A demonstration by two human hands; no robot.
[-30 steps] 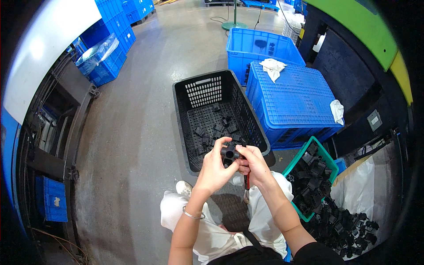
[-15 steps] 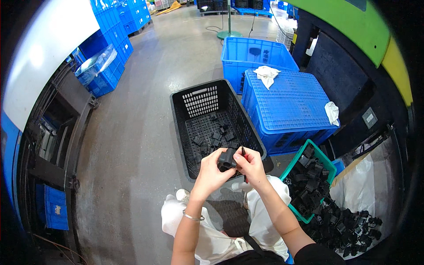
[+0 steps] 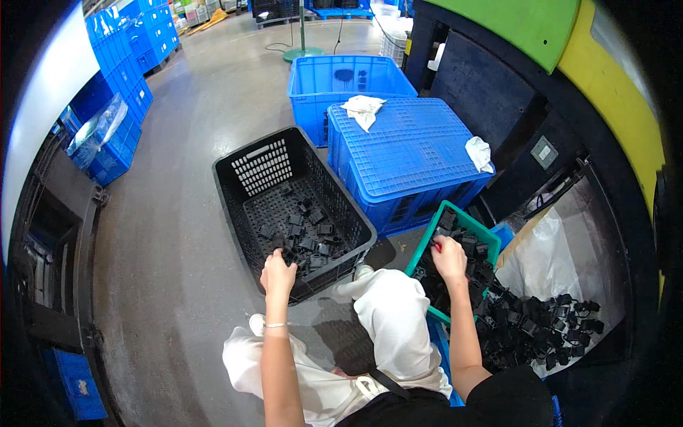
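My left hand [image 3: 278,273] is over the near left part of a black plastic crate [image 3: 229,203], thumb and fingers bent around a small black plastic part [image 3: 289,255]. Against the dark pieces below, that part's outline is hard to make out. Several similar black parts [image 3: 313,220] lie loose on the crate's floor. Over a green basket [image 3: 491,238] heaped with black parts, my right hand [image 3: 451,259] has its fingers closed on a thin dark tool with a red bit [image 3: 436,245]. Its working end is hard to see.
A lidded blue bin [image 3: 405,149] with white cloths [image 3: 364,109] stands beyond the crate, before an open blue bin [image 3: 348,75]. More black parts [image 3: 544,324] are piled at the right beside clear plastic sheeting [image 3: 541,256]. Dark machinery [image 3: 491,107] flanks the right side.
My hands have parted from working together on one black part. The left has gone down over the crate, the right out to the green basket with the tool. The view has swung right.
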